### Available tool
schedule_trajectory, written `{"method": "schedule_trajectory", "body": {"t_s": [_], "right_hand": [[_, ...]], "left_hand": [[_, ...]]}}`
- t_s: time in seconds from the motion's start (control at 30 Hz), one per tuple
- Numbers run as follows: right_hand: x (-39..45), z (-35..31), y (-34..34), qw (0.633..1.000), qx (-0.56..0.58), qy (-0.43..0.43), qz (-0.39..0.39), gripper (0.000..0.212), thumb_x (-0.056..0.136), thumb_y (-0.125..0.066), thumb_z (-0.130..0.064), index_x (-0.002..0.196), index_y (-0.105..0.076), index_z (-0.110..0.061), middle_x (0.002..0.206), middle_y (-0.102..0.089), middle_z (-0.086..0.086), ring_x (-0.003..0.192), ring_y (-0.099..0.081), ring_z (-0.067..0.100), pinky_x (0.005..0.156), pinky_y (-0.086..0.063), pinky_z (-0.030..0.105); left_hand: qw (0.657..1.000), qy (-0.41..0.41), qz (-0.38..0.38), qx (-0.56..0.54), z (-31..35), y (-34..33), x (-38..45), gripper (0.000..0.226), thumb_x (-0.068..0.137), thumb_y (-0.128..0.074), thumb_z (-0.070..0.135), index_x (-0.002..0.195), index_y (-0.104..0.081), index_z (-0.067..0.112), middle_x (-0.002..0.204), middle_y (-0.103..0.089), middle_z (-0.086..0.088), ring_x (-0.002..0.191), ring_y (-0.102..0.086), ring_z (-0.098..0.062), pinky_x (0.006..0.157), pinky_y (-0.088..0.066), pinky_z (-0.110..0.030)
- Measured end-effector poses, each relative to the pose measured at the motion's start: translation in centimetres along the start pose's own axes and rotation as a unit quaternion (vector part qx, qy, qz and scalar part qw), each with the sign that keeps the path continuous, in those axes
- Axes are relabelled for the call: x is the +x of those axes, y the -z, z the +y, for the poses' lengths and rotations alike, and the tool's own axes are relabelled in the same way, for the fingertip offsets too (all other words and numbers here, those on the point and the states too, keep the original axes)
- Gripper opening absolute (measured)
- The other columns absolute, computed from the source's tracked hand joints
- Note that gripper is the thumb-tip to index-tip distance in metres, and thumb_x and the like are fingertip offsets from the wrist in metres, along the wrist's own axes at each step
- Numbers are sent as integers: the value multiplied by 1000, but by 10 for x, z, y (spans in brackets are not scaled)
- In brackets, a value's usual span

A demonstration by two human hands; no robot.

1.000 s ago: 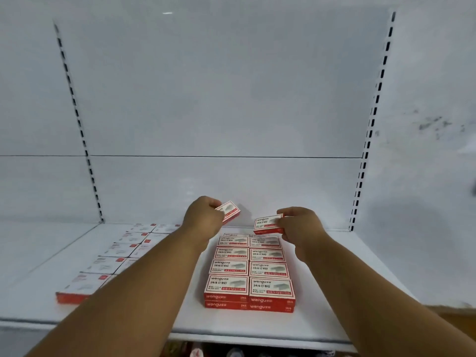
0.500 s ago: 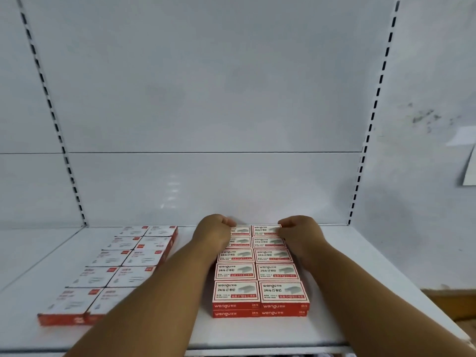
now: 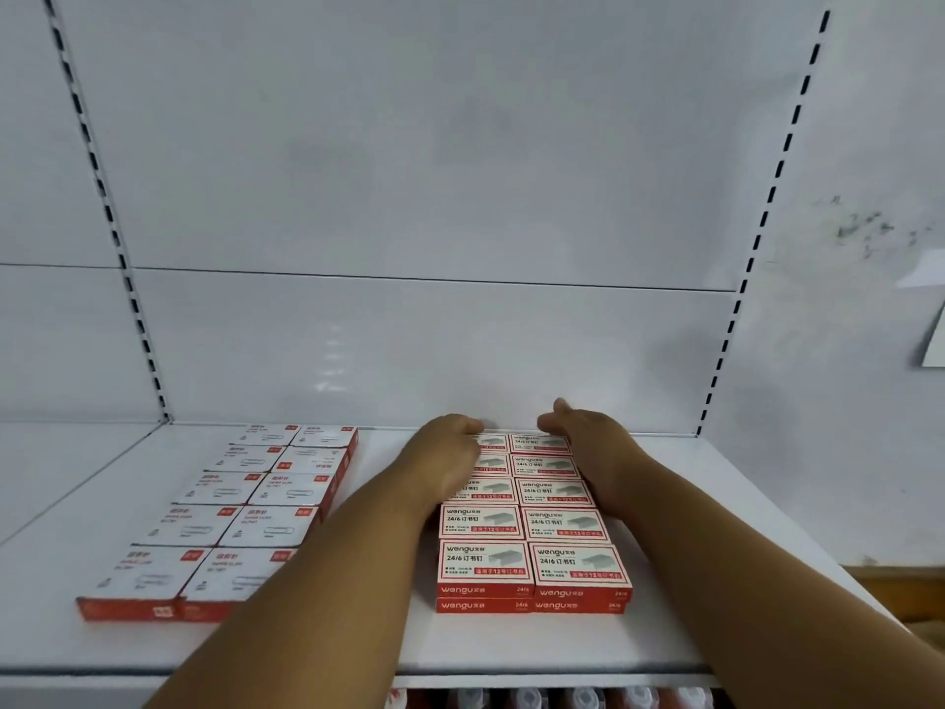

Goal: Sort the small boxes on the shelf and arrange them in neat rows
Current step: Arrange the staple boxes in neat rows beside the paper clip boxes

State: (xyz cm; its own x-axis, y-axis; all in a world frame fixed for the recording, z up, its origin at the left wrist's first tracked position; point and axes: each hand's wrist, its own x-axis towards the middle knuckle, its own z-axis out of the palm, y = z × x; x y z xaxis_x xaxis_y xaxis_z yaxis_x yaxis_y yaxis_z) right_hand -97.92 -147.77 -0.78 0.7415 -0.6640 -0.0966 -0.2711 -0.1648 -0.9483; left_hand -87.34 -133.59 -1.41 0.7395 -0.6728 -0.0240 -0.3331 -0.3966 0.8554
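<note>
The staple boxes (image 3: 532, 524) are sitting right of centre on the shelf (image 3: 767, 529), packed in two columns running near to far, at least two layers deep going by the near edge. A second block, the white clip boxes (image 3: 240, 509), is lying well apart to the left, also in two tidy columns. Judging by this, sorting is looking nearly done: both kinds are grouped and squared, no loose boxes showing, only final aligning probably left. The left hand (image 3: 445, 452) is resting on the far-left boxes of the staple block, fingers curling loosely over the far edge, pinching nothing that shows. The right hand (image 3: 588, 437) is lying along the far-right side, fingers relaxed and pointing left, thumb lifting, holding nothing. So the block is lying between and under both hands, touching them at its far end. Bottle caps (image 3: 562, 701) are peeking out below the shelf lip.
</note>
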Motion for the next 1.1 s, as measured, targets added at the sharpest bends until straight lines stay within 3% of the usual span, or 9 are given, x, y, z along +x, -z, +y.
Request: {"method": "schedule_trajectory", "body": {"t_s": [0.07,0.13,0.3,0.43,0.5,0.67,0.8,0.97,1.1], "right_hand": [[2,5,-2,997,-57,49,8,18,101,-41,-21,92,-56,-16,84,-54,-10,78,-56,12,63,-40,14],[3,9,-3,995,-69,59,-27,16,99,-49,-19,101,-64,-13,93,-65,-4,78,-64,13,61,-47,13],[6,13,-6,988,-133,58,-52,24,99,-48,-16,113,-65,-26,99,-71,-5,79,-71,11,56,-51,18],[12,13,-8,980,-173,75,-60,21,97,-47,-21,108,-62,-29,99,-71,-6,83,-70,13,61,-51,22],[15,14,-9,979,-178,78,-66,18,97,-47,-23,108,-60,-28,100,-70,-5,85,-69,14,63,-51,24],[19,15,-10,975,-194,81,-71,18,97,-47,-24,112,-57,-25,103,-68,-1,89,-69,18,77,-57,35],[20,15,-9,980,-167,74,-75,18,97,-48,-22,111,-59,-25,101,-70,1,89,-71,22,72,-58,35],[18,16,-10,979,-174,64,-83,19,98,-45,-24,112,-58,-27,101,-71,1,87,-71,21,74,-59,37],[12,9,-10,979,-182,56,-76,19,98,-46,-24,112,-59,-27,99,-71,1,80,-69,17,66,-55,30]], "left_hand": [[999,2,0,44,0,-2,2,41,97,-40,8,124,-59,31,109,-63,7,90,-64,-12,68,-50,-22],[998,0,1,66,-1,-4,4,45,96,-40,9,133,-57,27,124,-61,3,98,-64,-15,70,-49,-23],[998,-2,-6,70,-4,-4,10,41,95,-40,15,130,-58,29,126,-62,3,98,-65,-14,73,-50,-25],[995,-3,-16,101,-5,-6,15,37,97,-45,21,131,-57,30,129,-61,2,107,-63,-18,91,-52,-33],[994,0,-16,109,-5,-7,16,34,98,-46,24,129,-58,32,127,-61,3,106,-64,-19,91,-52,-34],[995,23,-11,93,-2,-9,13,31,99,-46,24,126,-58,33,120,-65,3,96,-67,-17,74,-52,-27],[995,25,-9,92,2,-8,13,32,96,-46,22,123,-59,34,116,-66,5,88,-69,-13,65,-52,-25],[995,11,-16,94,4,-9,14,33,89,-50,28,116,-64,41,113,-68,10,89,-69,-11,84,-56,-32],[998,0,-36,50,0,-8,18,27,92,-55,19,102,-66,41,101,-70,15,86,-69,-6,81,-55,-26]]}}
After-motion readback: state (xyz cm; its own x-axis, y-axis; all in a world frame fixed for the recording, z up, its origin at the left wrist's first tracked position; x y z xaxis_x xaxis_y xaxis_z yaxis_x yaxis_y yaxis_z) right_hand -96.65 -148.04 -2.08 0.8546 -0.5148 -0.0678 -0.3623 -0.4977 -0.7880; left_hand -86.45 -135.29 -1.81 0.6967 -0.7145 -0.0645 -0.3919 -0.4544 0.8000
